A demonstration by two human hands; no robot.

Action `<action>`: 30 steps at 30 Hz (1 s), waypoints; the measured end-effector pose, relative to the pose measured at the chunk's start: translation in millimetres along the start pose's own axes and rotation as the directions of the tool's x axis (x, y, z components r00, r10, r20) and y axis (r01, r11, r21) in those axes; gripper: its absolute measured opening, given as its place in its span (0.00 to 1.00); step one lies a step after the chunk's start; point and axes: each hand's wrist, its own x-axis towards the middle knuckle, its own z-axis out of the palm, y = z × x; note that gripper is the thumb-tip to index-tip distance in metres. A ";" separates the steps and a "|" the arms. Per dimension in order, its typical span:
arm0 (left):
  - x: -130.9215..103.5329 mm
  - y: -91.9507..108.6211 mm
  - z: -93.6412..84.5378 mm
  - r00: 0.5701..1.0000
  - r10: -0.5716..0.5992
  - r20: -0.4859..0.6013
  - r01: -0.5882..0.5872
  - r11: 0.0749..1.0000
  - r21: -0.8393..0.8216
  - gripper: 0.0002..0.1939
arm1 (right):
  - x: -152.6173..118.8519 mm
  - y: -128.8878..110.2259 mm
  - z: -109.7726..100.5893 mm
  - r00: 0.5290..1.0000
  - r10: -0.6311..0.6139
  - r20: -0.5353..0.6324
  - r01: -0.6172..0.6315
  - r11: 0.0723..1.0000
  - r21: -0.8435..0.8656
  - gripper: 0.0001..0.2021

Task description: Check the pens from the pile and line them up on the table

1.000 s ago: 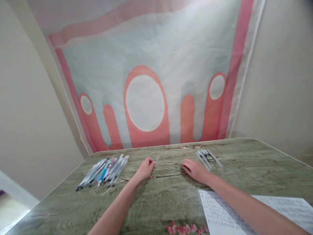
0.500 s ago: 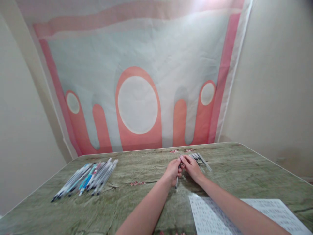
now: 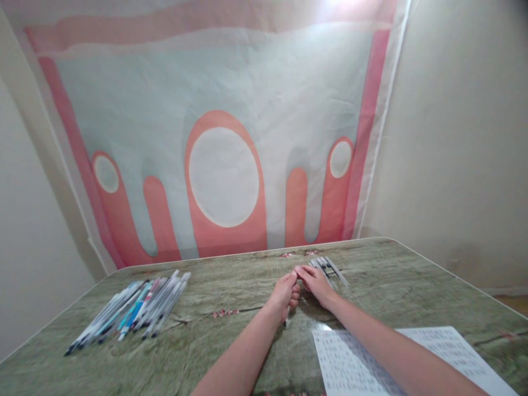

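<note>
The left hand (image 3: 284, 294) grasps a pen (image 3: 287, 317) running near-to-far; the right hand (image 3: 315, 283) meets it farther off, grip unclear.

We see blue and clear pens (image 3: 132, 314), a green wood-grain table (image 3: 165, 366) with pink flowers (image 3: 225, 313), and a pink-edged wall hanging (image 3: 276, 99).

Shows a bare left hand (image 3: 284, 292) and a bare right hand (image 3: 317, 284), joined to forearms (image 3: 239, 355) equally bare down to the lower edge of view. Narrows gently at the wrists (image 3: 333, 302), widens along the forearms, smooth and slender in outline. Ends in slim, rounded fingers (image 3: 294, 297), finer detail too small to make out.
</note>
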 end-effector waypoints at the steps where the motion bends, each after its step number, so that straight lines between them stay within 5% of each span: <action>1: 0.4 -0.2 0.0 1.000 -0.007 -0.005 0.007 1.000 -0.007 0.15 | 0.2 0.1 -0.2 1.000 0.000 0.007 0.000 1.000 0.000 0.20; 25: 1.2 4.0 -2.0 0.992 -0.124 0.037 0.128 0.984 -0.122 0.10 | -1.1 1.0 -1.3 1.000 0.019 0.008 -0.019 0.997 0.076 0.18; 30: -0.6 7.0 -5.1 0.979 -0.165 0.119 0.185 0.966 -0.182 0.09 | -0.1 5.6 -0.7 0.999 0.050 0.008 -0.051 0.989 0.140 0.17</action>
